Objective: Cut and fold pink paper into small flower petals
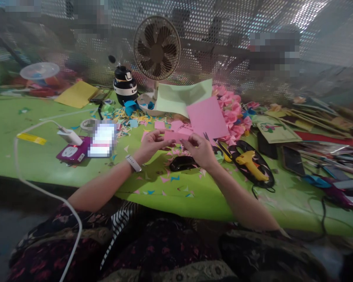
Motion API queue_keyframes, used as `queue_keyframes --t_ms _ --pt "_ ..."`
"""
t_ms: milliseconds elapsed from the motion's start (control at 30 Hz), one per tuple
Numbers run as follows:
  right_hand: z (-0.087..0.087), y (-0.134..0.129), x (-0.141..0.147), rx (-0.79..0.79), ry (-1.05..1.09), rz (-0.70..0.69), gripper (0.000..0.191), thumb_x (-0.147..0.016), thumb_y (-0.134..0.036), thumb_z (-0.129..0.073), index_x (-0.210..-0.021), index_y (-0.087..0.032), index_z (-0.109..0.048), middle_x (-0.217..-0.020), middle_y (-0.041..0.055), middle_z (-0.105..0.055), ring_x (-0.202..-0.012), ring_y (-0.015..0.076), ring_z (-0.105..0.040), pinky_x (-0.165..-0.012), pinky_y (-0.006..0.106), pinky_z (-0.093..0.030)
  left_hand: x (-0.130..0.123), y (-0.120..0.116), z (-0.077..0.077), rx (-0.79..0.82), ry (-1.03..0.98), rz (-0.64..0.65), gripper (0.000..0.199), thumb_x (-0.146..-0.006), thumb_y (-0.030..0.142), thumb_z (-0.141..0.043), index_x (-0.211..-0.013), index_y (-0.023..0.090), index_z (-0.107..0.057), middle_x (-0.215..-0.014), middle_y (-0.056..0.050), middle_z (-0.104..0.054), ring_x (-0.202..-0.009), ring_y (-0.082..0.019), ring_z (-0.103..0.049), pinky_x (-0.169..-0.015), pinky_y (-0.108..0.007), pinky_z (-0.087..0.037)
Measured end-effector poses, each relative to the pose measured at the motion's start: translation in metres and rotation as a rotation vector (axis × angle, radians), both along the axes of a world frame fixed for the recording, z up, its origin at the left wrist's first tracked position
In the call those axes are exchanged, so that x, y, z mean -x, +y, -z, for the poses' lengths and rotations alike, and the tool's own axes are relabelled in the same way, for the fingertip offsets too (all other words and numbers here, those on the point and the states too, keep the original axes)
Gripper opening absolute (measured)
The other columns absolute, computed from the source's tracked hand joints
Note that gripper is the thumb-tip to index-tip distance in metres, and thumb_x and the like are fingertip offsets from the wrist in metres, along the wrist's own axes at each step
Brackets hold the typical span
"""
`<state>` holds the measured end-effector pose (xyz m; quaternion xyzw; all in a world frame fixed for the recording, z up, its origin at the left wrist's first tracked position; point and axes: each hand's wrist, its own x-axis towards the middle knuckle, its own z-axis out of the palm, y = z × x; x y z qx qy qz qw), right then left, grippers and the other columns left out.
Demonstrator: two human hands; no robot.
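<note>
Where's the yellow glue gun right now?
In the head view, the yellow glue gun lies right of the person's right hand, on a black oval tray on the green table, left of a dark phone.

Surroundings, clock centred on view.
Fan [157, 53], round cage, near 12 o'clock; black bottle [125, 83], white band, between 10 and 11; clear plastic dish [40, 70], 10; purple extension box [73, 155], 9, white charger [71, 137] plugged in.
</note>
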<state>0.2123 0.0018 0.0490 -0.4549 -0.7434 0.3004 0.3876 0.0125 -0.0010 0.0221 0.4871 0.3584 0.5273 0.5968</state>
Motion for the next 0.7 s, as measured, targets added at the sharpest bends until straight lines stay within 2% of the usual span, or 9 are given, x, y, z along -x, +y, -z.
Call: queue_keyframes --t_ms 67,133,267,567,700 --pt "-0.001 0.0 0.0 0.028 0.031 -0.002 0.049 -0.082 -0.064 -0.063 -0.063 -0.022 -0.046 -0.058 -0.0004 -0.055 -0.055 0.0137 -0.05 -0.054 0.029 -0.042 0.0 -0.001 -0.002 -0.003 0.014 -0.003 0.056 -0.066 0.036 -0.085 -0.111 0.013 -0.062 -0.086 -0.007 -0.077 -0.076 -0.018 -0.074 -0.07 -0.028 -0.059" --pt "-0.004 0.0 0.001 0.128 0.085 -0.047 0.046 -0.078 -0.062 -0.068 -0.065 -0.02 -0.053 -0.062 0.0005 -0.06 -0.056 0.0131 -0.053 -0.055 0.029 -0.045 0.0 -0.002 -0.004 -0.012 0.035 -0.011 0.057 -0.066 0.036 -0.085 -0.113 0.013 -0.062 -0.084 -0.006 -0.077 -0.075 -0.017 -0.073 -0.072 -0.029 -0.059" --pt "-0.007 0.0 0.003 0.356 0.219 -0.162 0.041 -0.07 -0.054 -0.077 -0.081 -0.016 -0.068 -0.074 0.0043 -0.071 -0.063 0.0139 -0.062 -0.063 0.03 -0.053 -0.002 -0.005 -0.007 -0.048 0.062 -0.003 0.058 -0.069 0.032 -0.084 -0.119 0.012 -0.06 -0.083 -0.005 -0.076 -0.074 -0.015 -0.072 -0.076 -0.03 -0.06" --pt "-0.01 0.005 -0.004 0.4 0.213 -0.16 0.028 -0.072 -0.042 -0.077 -0.066 -0.017 -0.066 -0.072 0.0051 -0.074 -0.063 0.0126 -0.066 -0.064 0.028 -0.055 -0.003 -0.002 -0.005 0.004 0.017 -0.042 0.062 -0.067 0.032 -0.085 -0.12 0.012 -0.057 -0.078 -0.003 -0.076 -0.072 -0.015 -0.073 -0.072 -0.028 -0.06" --pt "-0.013 0.007 -0.011 0.417 0.198 -0.192 0.026 -0.072 -0.042 -0.077 -0.069 -0.017 -0.069 -0.074 0.0051 -0.075 -0.061 0.012 -0.066 -0.063 0.028 -0.055 -0.001 -0.001 -0.004 0.01 0.013 -0.037 0.063 -0.068 0.032 -0.084 -0.122 0.012 -0.057 -0.079 -0.004 -0.076 -0.073 -0.015 -0.073 -0.073 -0.028 -0.06"
